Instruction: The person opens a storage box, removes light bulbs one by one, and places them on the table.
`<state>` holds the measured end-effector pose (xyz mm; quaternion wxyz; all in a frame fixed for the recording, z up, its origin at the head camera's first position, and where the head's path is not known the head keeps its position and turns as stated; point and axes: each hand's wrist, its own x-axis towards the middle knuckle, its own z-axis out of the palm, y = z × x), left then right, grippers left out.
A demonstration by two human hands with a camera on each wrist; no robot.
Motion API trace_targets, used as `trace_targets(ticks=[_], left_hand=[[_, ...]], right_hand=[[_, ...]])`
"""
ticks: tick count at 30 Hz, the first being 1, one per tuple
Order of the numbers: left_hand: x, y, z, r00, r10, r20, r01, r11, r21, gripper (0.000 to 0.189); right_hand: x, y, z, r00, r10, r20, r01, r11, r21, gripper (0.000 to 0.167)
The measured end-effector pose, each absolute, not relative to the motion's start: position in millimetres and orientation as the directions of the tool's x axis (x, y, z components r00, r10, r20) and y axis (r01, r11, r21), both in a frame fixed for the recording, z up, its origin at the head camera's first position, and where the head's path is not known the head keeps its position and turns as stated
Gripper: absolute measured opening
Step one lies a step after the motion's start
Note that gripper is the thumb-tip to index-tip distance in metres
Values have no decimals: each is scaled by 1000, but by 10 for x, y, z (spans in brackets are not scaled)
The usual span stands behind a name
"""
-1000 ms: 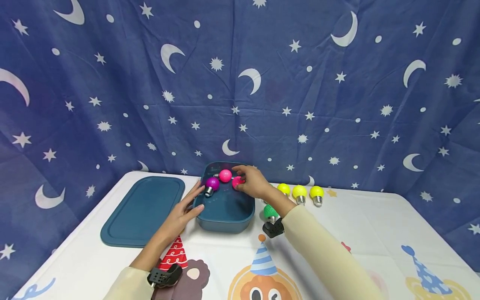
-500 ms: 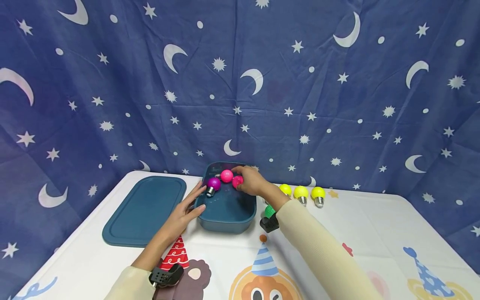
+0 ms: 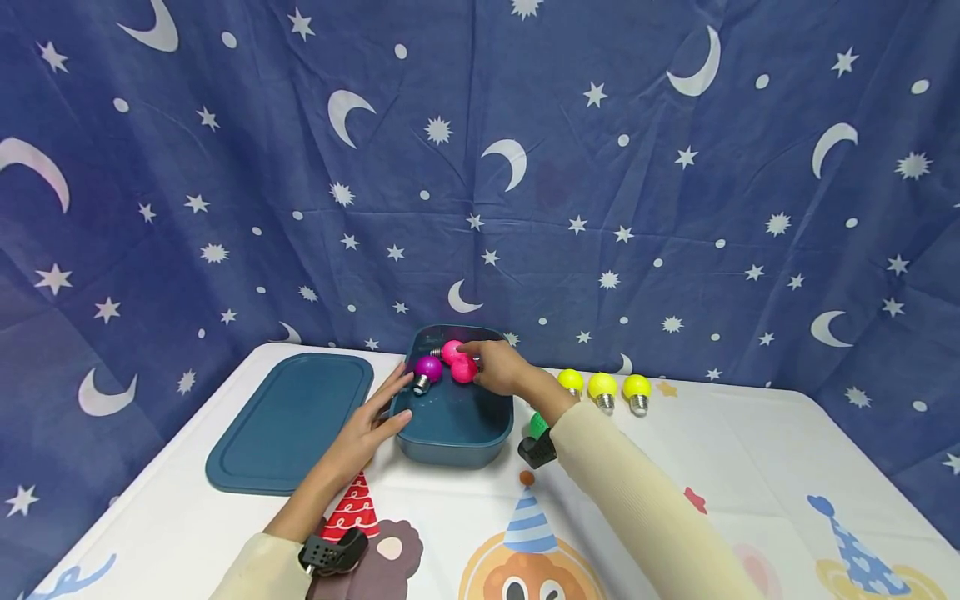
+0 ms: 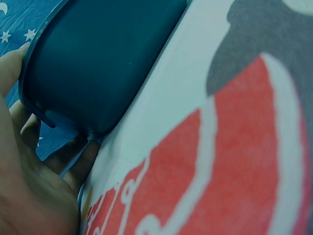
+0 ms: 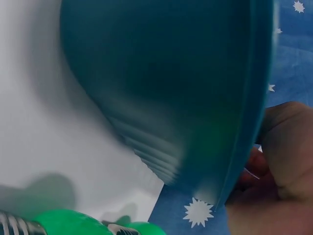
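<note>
My left hand [image 3: 371, 422] rests against the left side of the dark blue plastic box [image 3: 450, 456], fingers straight, thumb near its front corner. In the left wrist view, fingers of the left hand [image 4: 44, 191] touch the box's outer wall. My right hand [image 3: 501, 367] reaches over the right rim and pinches a pink light bulb [image 3: 463, 370] by its silver base. That bulb appears to touch another pink bulb [image 3: 452, 352] in the box. A purple bulb [image 3: 428, 368] lies left of them. In the right wrist view, the box wall [image 5: 161, 73] partly hides the right hand [image 5: 279, 176].
The dark blue lid [image 3: 292, 425] lies flat left of the box. Three yellow bulbs [image 3: 602, 385] stand in a row at the right. Green bulbs [image 5: 73, 223] lie beside the box, partly hidden by my right wrist. A starry blue curtain [image 3: 480, 167] hangs behind the white table.
My right hand has shifted slightly left inside the box, carrying the pink bulb towards the other pink bulb. My left hand has stayed on the box.
</note>
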<state>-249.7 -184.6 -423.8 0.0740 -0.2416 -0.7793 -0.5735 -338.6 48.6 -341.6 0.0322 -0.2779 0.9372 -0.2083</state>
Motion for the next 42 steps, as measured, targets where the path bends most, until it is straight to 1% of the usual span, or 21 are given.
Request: trace_targets(ticks=[4,12,18,22,28,31,42], left_hand=[[-2491,-1838,-4238,-872,295,389,458,215,863,55],[-2484,-1826,-4224,-872,297,389,455,195,869,56],[-2483,-1833,-4234,-872,299,388,454,198,869,56],[-2482,-1837,-4236,-872,300,386,451,190,872,56],[-2482,-1847,-4242,-876,298,380,447,202,871,56],[-2485,-1847,-4244,-876,298,379,446,203,872,56],[-2488,-1842,-4227,-875,296,383,449,204,870,56]], right_hand=[[-3379,486,-3434,-837,-542,71,-523,756,-394,51],[-3371,487,-3439,-832,-551,57,-519,738,-432,52],[-3365,469,-3449,-829,-558,31,-520,750,-408,56],[-3361,460,-3461,-831,-556,22,-516,754,-406,54],[-3331,436,-3486,-803,-596,2,-542,728,-419,45],[-3303,422,-3489,-794,-608,-13,-546,722,-425,43],[-3250,369,-3464,-766,-640,-63,-554,706,-441,48]])
